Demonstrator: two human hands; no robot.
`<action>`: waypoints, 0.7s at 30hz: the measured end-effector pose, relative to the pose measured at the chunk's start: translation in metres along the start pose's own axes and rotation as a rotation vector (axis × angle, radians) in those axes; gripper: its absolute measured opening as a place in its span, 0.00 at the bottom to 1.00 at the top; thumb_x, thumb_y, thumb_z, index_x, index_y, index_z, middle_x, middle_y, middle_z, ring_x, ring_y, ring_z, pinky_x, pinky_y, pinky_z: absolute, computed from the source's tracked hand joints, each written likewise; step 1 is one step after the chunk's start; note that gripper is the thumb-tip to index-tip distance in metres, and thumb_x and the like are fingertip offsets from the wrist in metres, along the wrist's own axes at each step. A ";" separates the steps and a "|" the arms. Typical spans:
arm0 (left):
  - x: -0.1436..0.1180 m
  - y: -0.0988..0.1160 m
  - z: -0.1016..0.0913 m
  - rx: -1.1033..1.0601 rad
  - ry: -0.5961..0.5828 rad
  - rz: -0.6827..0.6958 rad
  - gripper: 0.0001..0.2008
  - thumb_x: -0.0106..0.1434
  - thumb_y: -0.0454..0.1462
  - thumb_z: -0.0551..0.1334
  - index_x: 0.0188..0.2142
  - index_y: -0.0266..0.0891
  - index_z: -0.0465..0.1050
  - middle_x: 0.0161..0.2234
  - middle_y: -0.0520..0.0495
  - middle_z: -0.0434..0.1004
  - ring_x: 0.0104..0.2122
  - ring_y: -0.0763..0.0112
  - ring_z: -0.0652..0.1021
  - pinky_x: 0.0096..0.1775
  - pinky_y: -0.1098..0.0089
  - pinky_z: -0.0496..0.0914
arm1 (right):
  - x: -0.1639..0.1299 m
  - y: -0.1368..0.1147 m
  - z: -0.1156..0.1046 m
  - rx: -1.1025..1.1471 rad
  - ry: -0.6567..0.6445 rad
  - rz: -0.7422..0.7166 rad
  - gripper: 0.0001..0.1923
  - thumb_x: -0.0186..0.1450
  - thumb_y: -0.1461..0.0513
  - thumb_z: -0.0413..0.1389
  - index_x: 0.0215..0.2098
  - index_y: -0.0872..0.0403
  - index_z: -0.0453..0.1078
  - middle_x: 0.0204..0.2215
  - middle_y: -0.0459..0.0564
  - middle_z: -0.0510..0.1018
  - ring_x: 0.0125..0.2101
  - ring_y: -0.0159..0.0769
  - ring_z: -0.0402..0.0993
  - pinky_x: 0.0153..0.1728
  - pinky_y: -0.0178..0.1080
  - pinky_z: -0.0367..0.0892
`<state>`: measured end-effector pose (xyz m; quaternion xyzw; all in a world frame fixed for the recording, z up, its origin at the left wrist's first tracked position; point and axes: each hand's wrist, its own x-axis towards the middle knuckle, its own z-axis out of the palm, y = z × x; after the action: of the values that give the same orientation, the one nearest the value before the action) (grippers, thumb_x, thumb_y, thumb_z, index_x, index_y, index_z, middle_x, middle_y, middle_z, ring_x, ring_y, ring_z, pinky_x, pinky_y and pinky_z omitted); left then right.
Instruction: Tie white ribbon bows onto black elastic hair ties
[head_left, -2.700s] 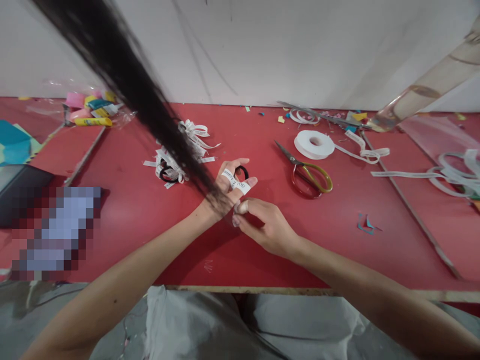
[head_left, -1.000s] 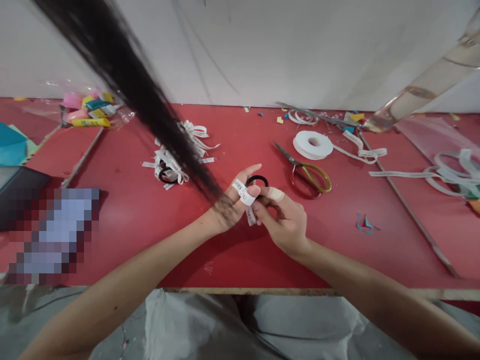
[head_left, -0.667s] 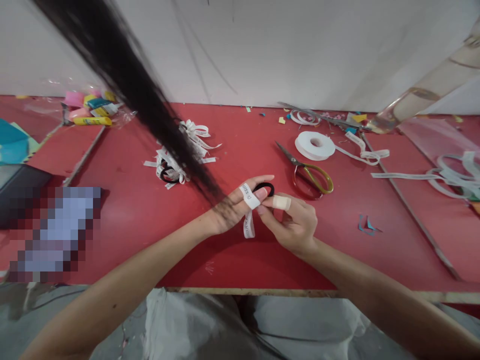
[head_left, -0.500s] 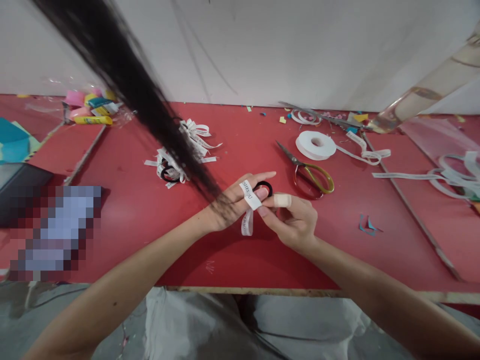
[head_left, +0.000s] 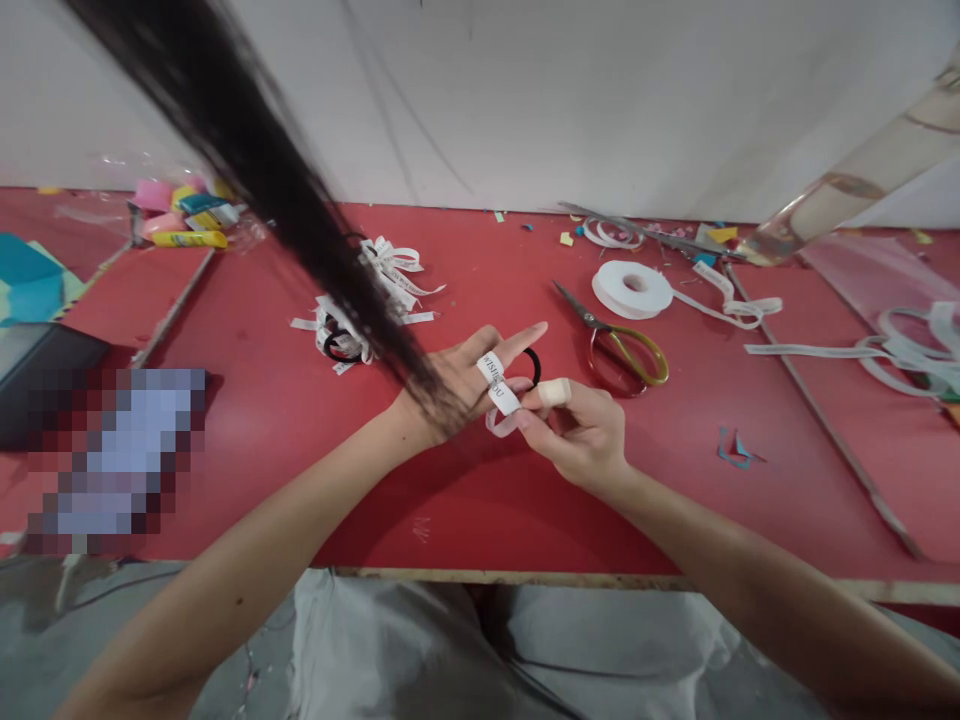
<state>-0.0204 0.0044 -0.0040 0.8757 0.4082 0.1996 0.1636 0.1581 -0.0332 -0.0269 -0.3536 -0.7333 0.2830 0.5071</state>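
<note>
A white printed ribbon point(head_left: 507, 401) wraps around the index finger of my left hand point(head_left: 466, 370), with a loop hanging below. That finger points outward. My left hand's thumb and lower fingers close on a black hair tie point(head_left: 536, 367), whose ring sticks out to the right; the exact grip is partly hidden. The thumb and index finger of my right hand point(head_left: 585, 428) pinch the ribbon near its right end. A beige bandage point(head_left: 555, 391) covers one right finger. Scissors point(head_left: 628, 358) with yellowish handles lie right of my hands, half opened.
A roll of white ribbon point(head_left: 631, 290) lies behind the scissors. Finished-looking ribbon bows point(head_left: 397, 262) with black hair ties are piled at left, partly behind a dark hair strand point(head_left: 300, 210). A blurred phone-like object point(head_left: 142, 450) is far left; loose ribbon point(head_left: 900, 350) lies right.
The ribbon's hanging tail is drawn up into a smaller loop under my left fingers. My left hand has turned, its index finger now angled further up. My right hand shifted slightly left.
</note>
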 end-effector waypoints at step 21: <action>0.001 0.007 0.019 -0.824 0.199 -0.212 0.18 0.70 0.48 0.53 0.52 0.38 0.67 0.38 0.47 0.69 0.36 0.70 0.71 0.40 0.67 0.69 | 0.000 0.004 0.012 -0.062 -0.165 0.248 0.08 0.71 0.60 0.53 0.36 0.53 0.71 0.23 0.41 0.75 0.24 0.26 0.71 0.29 0.30 0.67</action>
<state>-0.0062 -0.0011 -0.0173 0.6671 0.3958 0.4113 0.4787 0.1478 -0.0319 -0.0341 -0.4327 -0.7315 0.3488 0.3950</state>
